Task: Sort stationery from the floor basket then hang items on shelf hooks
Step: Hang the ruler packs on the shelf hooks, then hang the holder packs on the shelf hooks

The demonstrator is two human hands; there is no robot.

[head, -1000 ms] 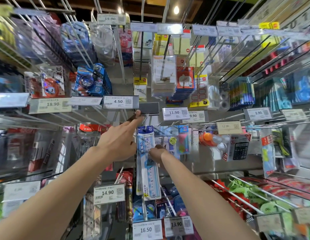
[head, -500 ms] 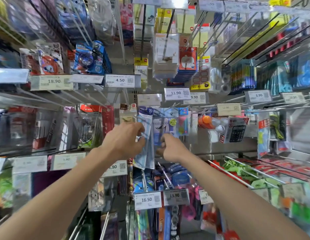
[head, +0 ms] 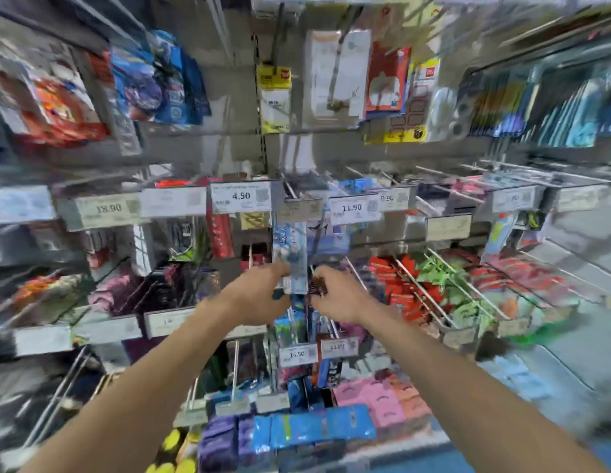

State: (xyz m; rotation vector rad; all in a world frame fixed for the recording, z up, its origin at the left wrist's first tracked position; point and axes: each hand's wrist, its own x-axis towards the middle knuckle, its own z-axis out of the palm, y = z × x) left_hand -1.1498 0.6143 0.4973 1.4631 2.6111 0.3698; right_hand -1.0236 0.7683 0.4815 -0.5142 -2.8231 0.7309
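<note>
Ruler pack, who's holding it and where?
The left hand pinches the ruler pack near its lower end. The right hand's grip is too blurred to tell.

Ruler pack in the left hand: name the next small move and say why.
Probably seat the ruler pack fully on its hook, then let go. The left hand grips its lower part, the right hand is close beside it, and it stands upright below the 4.50 tag; blur hides the hook.
</note>
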